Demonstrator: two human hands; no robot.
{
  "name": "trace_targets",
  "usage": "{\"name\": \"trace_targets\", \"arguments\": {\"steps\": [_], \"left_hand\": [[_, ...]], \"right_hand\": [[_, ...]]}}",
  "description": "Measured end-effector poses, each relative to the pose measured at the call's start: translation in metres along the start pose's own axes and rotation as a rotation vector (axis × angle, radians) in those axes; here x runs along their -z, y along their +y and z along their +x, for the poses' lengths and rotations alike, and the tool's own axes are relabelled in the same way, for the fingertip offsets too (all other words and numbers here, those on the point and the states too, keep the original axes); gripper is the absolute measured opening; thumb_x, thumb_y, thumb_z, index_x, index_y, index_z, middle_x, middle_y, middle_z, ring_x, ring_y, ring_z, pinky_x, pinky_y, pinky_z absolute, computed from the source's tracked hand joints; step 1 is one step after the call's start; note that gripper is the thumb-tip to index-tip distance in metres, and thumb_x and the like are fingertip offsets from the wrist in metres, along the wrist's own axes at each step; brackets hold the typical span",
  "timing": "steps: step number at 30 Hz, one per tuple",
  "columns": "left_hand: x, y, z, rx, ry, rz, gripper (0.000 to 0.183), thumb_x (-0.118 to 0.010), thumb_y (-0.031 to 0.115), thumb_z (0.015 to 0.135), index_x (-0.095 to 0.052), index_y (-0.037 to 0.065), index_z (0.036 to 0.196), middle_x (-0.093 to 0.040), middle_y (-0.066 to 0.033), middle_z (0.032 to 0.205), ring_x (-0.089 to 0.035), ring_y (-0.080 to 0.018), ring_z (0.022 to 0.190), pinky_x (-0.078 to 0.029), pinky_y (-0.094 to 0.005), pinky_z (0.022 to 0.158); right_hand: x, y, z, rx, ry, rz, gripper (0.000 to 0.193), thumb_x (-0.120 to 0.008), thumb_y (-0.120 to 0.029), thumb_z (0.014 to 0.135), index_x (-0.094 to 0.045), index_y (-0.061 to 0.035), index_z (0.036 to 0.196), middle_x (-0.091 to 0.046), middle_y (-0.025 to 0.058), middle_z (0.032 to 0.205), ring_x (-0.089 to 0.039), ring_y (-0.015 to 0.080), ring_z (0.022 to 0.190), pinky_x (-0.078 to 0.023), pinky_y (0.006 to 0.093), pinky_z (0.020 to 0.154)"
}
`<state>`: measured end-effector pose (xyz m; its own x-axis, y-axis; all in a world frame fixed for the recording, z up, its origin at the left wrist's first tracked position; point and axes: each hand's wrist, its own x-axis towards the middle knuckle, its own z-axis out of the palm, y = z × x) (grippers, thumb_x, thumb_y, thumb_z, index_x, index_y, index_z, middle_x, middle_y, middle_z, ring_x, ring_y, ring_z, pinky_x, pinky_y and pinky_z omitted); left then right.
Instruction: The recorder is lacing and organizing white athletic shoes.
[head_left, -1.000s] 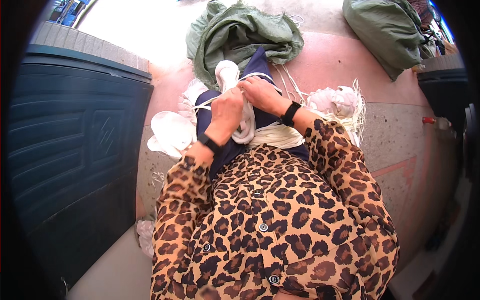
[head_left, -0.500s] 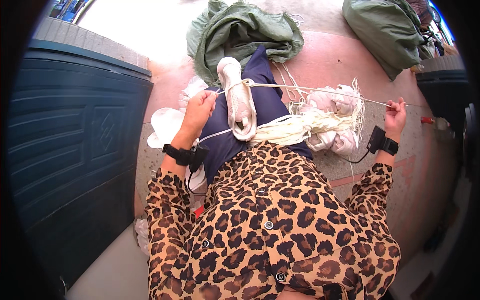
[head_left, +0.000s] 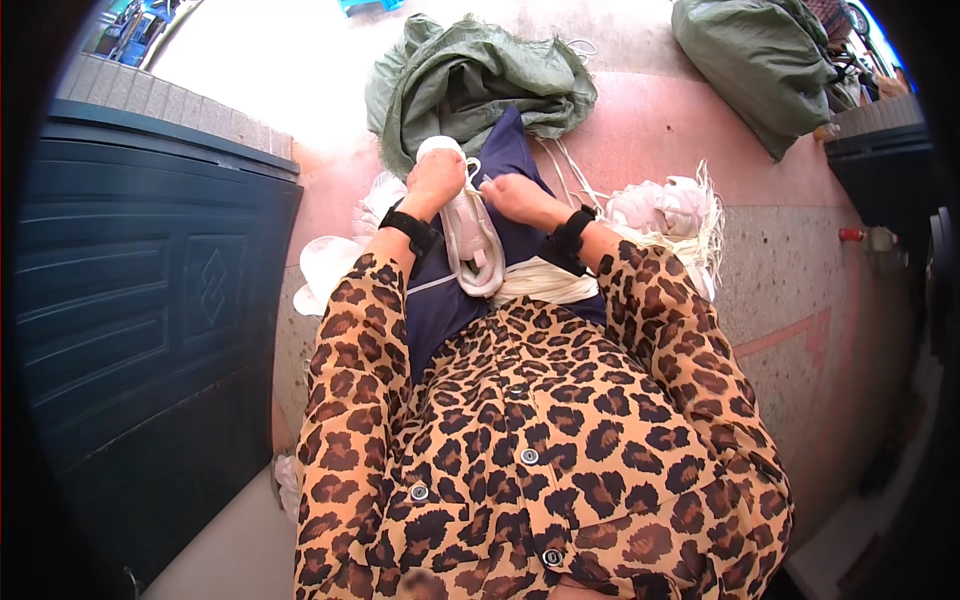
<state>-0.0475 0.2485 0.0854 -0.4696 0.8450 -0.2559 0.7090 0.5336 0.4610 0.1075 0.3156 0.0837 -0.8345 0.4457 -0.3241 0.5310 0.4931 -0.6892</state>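
A white shoe (head_left: 474, 262) lies across my lap on dark blue trousers, its rounded toe pointing away from me and its opening towards me. My left hand (head_left: 437, 182) is closed over its upper near the toe and covers part of it. A small loop of white shoelace (head_left: 473, 168) stands out beside those fingers. Just to the right, my right hand (head_left: 518, 200) is closed in a pinch at the lace, its fingertips close to the left hand. A bundle of cream laces (head_left: 550, 282) lies on my lap under the right forearm.
Several pale shoes (head_left: 655, 205) with loose laces sit to the right, and more white shoe pieces (head_left: 330, 262) at the left. A green woven sack (head_left: 480, 85) lies ahead; another full sack (head_left: 755, 70) stands far right. A dark blue door (head_left: 160, 290) flanks the left.
My right hand has come in from far right, where it held the lace stretched out, to the shoe. My left hand has moved up and right onto the shoe. The lace is now looped.
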Motion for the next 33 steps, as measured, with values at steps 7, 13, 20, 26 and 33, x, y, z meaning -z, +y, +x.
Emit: {"name": "trace_targets", "arguments": {"steps": [7, 13, 20, 26, 33], "left_hand": [[0.005, -0.012, -0.017, -0.084, -0.026, 0.008, 0.023, -0.056, 0.027, 0.084, -0.067, 0.010, 0.094, -0.065, -0.0177, 0.094, -0.061, -0.0338, 0.092, -0.047, -0.0438, 0.080], [0.006, -0.015, -0.025, -0.101, 0.046, -0.089, 0.023, -0.056, 0.028, 0.084, -0.067, 0.009, 0.092, -0.064, -0.0191, 0.089, -0.061, -0.0365, 0.086, -0.048, -0.0450, 0.076], [0.010, -0.031, -0.076, 0.209, 0.080, -0.737, 0.019, -0.058, 0.016, 0.086, -0.066, -0.001, 0.089, -0.058, 0.0045, 0.075, -0.048, -0.0026, 0.067, -0.040, -0.0195, 0.059], [-0.008, -0.042, -0.090, 0.230, 0.201, -0.548, 0.022, -0.055, 0.020, 0.085, -0.067, 0.001, 0.089, -0.064, -0.0121, 0.076, -0.061, -0.0224, 0.071, -0.047, -0.0328, 0.065], [-0.014, -0.035, -0.072, 0.077, 0.380, -0.291, 0.020, -0.053, 0.020, 0.083, -0.066, 0.005, 0.083, -0.065, -0.0174, 0.080, -0.062, -0.0349, 0.080, -0.048, -0.0433, 0.073]], "right_hand": [[-0.011, -0.024, -0.106, 0.411, -0.363, -0.232, 0.039, -0.045, -0.031, 0.088, -0.061, -0.0018, 0.068, -0.061, 0.0202, 0.071, -0.062, 0.0375, 0.068, -0.049, 0.0444, 0.065], [0.057, 0.016, -0.125, -0.093, -0.137, 0.181, 0.041, -0.047, -0.037, 0.091, -0.061, -0.0004, 0.079, -0.061, 0.0165, 0.067, -0.059, 0.0319, 0.064, -0.045, 0.0408, 0.061], [0.067, 0.012, -0.072, 0.151, 0.407, 0.343, 0.031, -0.052, -0.026, 0.090, -0.062, 0.0025, 0.087, -0.062, 0.0104, 0.068, -0.057, 0.0175, 0.062, -0.044, 0.0312, 0.061], [0.006, -0.020, 0.004, 0.142, -0.036, 0.505, 0.027, -0.060, -0.020, 0.086, -0.063, 0.0039, 0.096, -0.062, 0.0016, 0.079, -0.053, 0.0076, 0.071, -0.044, 0.0233, 0.063], [-0.020, -0.024, 0.019, 0.151, 0.035, 0.438, 0.027, -0.059, -0.014, 0.082, -0.061, 0.0025, 0.103, -0.062, 0.0057, 0.079, -0.054, 0.0084, 0.070, -0.045, 0.0249, 0.063]]}}
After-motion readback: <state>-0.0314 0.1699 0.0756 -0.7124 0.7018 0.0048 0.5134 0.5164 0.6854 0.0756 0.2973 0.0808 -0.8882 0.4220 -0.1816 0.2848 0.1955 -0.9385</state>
